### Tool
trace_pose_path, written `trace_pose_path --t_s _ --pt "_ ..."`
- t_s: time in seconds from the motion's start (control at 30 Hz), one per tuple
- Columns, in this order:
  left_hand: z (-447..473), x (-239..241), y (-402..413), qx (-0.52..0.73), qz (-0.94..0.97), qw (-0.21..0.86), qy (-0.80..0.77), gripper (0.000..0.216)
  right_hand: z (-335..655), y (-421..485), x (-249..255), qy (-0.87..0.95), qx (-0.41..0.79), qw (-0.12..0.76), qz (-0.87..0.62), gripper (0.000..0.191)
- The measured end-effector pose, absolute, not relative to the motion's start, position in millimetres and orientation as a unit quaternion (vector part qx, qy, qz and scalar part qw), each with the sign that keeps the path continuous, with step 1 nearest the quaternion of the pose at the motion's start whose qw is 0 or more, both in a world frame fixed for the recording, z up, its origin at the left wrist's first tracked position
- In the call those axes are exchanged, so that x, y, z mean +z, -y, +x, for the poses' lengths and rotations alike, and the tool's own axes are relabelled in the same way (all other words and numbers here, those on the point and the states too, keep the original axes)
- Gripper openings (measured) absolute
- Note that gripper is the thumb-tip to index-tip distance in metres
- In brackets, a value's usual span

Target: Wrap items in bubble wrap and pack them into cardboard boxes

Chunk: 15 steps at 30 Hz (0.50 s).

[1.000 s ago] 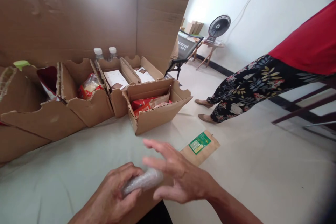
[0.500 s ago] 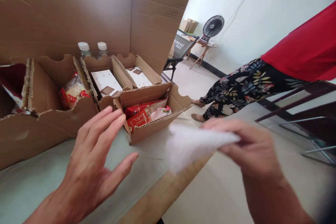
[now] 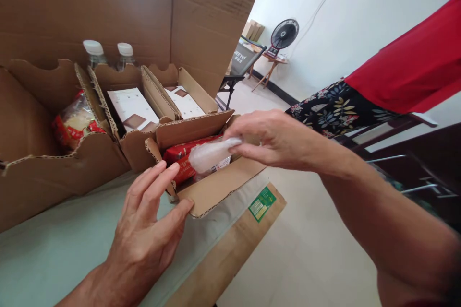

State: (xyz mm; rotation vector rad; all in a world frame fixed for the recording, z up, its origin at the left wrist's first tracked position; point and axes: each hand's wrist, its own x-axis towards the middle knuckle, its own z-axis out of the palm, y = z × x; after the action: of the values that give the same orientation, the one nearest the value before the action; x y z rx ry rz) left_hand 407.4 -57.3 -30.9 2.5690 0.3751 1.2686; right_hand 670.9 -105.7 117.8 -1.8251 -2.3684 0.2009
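A pale green worktop (image 3: 46, 259) stands before a white wall (image 3: 367, 24). At the right hand (image 3: 234, 142), we see fingers pinched together on one end of a translucent bag (image 3: 211, 156), which lies at the mouth of the nearest cardboard box (image 3: 219, 184), over red packets (image 3: 183, 151). The left hand (image 3: 182, 184) grasps nothing; its fingers are spread, the thumb against the box's front wall. Beyond, we note white cartons (image 3: 131, 105), then white-capped bottles (image 3: 94, 50).

The left hand (image 3: 147, 232), its back upward, angled in from the lower left, fingers (image 3: 156, 184) slightly parted and thumb (image 3: 175, 218) set wide. The right hand (image 3: 268, 138) formed a firm pinch, its forearm (image 3: 370, 206) slanting from the lower right.
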Motion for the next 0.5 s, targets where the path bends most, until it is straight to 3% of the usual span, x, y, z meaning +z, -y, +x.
trace_pose_path --t_s 0.3,0.5 --pt "407 -38 57 0.425 0.886 0.122 -0.141 0.035 619 45 52 0.825 0.119 -0.139 -0.535 0.015" --pt "408 -38 55 0.428 0.883 0.123 -0.147 0.037 613 40 41 0.814 0.168 -0.139 -0.538 0.019"
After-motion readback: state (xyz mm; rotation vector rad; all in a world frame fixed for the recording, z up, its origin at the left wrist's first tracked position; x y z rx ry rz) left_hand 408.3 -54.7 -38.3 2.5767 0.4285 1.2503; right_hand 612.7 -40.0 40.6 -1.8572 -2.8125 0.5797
